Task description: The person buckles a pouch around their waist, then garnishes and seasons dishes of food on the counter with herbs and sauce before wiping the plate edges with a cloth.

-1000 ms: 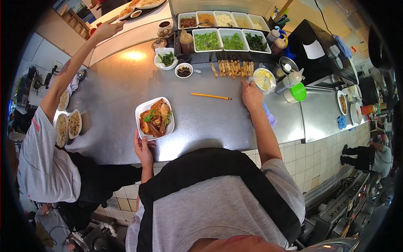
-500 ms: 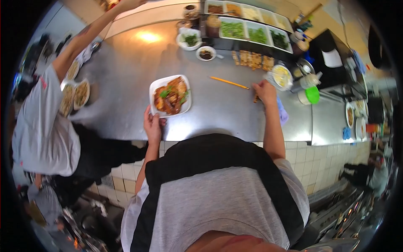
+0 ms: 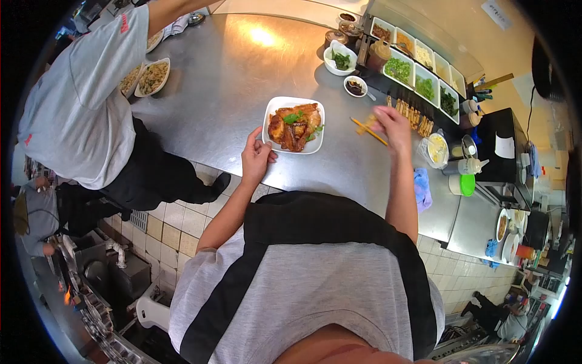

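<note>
Yeah, the white bowl [image 3: 312,146] is sitting near the tabletop's front edge, looking stiff and hefty, left hand [image 3: 256,156] sensibly gripping its near-left corner, while the right hand [image 3: 394,126] is pinching a blurry thing [image 3: 367,125], maybe a clip.

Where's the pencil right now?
In the head view, the pencil lies on the counter, right of the plate and just left of the right hand.
</note>
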Demonstrator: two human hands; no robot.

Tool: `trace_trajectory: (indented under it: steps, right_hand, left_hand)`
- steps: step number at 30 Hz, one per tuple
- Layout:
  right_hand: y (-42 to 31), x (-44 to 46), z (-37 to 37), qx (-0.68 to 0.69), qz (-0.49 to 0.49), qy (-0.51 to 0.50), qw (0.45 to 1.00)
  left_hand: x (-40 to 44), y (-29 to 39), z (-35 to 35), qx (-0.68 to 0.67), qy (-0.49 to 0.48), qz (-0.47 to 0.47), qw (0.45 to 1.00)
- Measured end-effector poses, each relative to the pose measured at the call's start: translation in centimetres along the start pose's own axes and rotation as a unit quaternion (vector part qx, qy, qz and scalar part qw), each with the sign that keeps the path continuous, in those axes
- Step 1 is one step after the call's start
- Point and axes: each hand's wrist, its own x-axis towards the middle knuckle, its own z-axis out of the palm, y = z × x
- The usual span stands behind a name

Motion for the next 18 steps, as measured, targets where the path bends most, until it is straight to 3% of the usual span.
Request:
trace_trajectory:
  steps: [1, 3, 9, 12, 18]
  right_hand:
    - [-0.6, 0.5, 2.4, -0.010, -0.014, -0.019, 1.000]
    - [-1.1, 2.1, 6.4, -0.087, -0.134, -0.036, 0.987]
    - [0.6, 6.1, 13.8, -0.284, -0.278, -0.084, 0.914]
    - [2.6, 7.4, 14.8, -0.361, -0.211, -0.157, 0.895]
    - [-1.7, 7.7, 12.4, -0.369, -0.255, -0.116, 0.886]
  left_hand:
    - [0.0, 0.0, 0.0, -0.018, -0.002, -0.021, 1.000]
    - [-0.1, 0.0, 0.0, -0.053, -0.007, -0.062, 0.997]
    - [-0.1, 0.0, 0.0, -0.121, -0.042, -0.136, 0.982]
    - [0.0, -0.6, 0.2, -0.133, -0.028, -0.137, 0.981]
    - [3.0, 1.0, 0.8, -0.128, 0.009, -0.123, 0.984]
